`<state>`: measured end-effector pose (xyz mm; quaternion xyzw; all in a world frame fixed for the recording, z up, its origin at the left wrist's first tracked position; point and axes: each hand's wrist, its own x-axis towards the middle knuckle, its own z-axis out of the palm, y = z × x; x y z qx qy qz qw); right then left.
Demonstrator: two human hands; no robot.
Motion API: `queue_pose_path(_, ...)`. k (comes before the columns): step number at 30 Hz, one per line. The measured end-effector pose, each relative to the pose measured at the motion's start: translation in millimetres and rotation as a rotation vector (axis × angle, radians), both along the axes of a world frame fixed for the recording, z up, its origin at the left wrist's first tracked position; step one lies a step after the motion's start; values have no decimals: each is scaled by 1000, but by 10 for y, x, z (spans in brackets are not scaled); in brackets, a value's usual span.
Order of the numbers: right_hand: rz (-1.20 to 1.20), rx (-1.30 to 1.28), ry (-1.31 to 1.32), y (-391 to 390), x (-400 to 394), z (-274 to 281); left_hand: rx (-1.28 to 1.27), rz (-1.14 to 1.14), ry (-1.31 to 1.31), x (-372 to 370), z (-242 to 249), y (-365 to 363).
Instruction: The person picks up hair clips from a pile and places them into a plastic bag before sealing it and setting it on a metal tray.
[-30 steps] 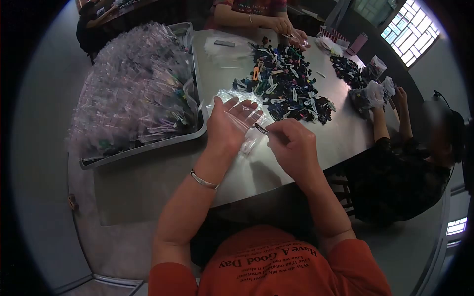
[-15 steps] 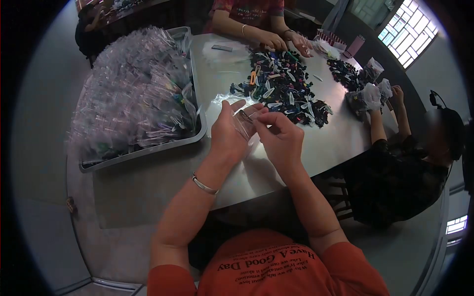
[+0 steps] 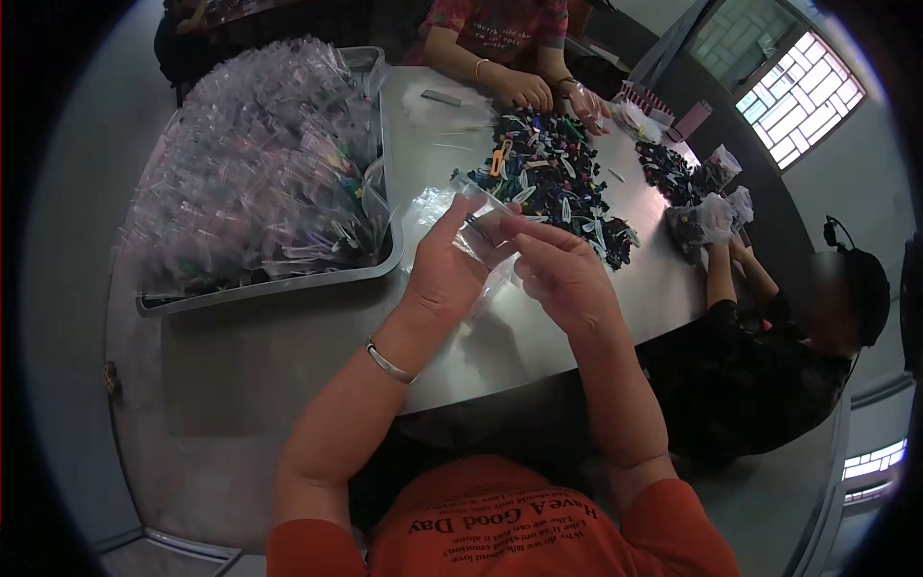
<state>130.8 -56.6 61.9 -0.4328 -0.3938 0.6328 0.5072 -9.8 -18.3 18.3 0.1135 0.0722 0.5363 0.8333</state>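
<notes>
My left hand [image 3: 450, 258] holds a small clear plastic bag [image 3: 492, 252] with a dark clip [image 3: 477, 227] in or against it. Right beside it, my right hand [image 3: 562, 272] is closed, thumb and fingers pinched at the bag's right edge; what exactly they grip is too small to tell. Just beyond both hands lies a spread pile of dark and coloured hair clips [image 3: 558, 183], with an orange clip [image 3: 497, 162] at its left side. A shiny clear bag [image 3: 433, 205] rests on the table left of my fingers.
A grey tray [image 3: 392, 240] heaped with filled clear bags [image 3: 260, 173] stands at the left. Across the metal table [image 3: 481, 370], a co-worker's hands [image 3: 527, 91] touch the pile. Another person [image 3: 769, 356] sits at the right beside plastic bags [image 3: 707, 219] and more clips [image 3: 663, 168].
The view has shifted slightly. My right hand has moved a little right and down, and more of the clear bag shows between my hands. The right-hand person's hands have moved closer to the plastic bags.
</notes>
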Motion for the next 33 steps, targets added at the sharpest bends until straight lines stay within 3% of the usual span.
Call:
queue_pose_path(11,213,37,188,-75,-112,-101,-52,-41,21,-64,26,7)
queue_pose_path(14,268,24,345,-73,-35,-113,13,-38,-30,-82,-2,39)
queue_pose_path(17,351,35,449,-84,-24,-85,122,46,104,-86,54,20)
queue_pose_path(19,393,37,474,-84,-35,-79,151,22,-52,-95,76,12)
queue_pose_path(27,297,-72,597,-181,-181,207,24,-60,-124,-34,-144,64)
queue_pose_path(29,292,-104,577,-148,-179,245,144,-188,-264,15,-406,166)
queue_pose_path(33,275,-120,453,-76,-123,292,247,-335,-394,-34,-219,35)
